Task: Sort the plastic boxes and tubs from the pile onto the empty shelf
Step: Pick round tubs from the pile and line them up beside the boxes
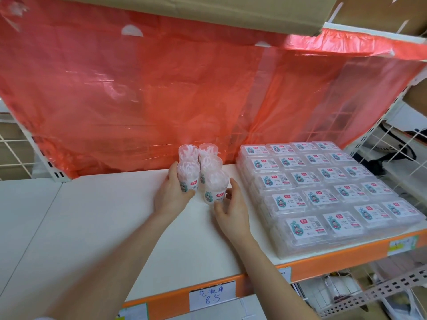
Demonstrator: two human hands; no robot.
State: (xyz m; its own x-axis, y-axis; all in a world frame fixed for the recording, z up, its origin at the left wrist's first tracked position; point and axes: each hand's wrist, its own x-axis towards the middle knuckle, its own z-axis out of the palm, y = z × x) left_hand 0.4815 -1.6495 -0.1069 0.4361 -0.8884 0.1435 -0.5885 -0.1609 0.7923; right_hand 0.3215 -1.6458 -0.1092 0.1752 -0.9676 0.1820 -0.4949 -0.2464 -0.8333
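The white shelf is filled from its right end, where flat boxes are laid label-up in a tight grid, likely to save room. Just left of them, five tubs are stood upright, long axes vertical, labels forward. One is gripped by the left hand, fingers curled round it. The front one is touched by the right hand, fingers spread.

Thin red plastic sheeting across the upper frame is glossy and translucent. The shelf board below looks smooth, matt white. Tubs at centre and flat boxes at right are clear shiny plastic with paper labels. Matt brown cardboard lines the top
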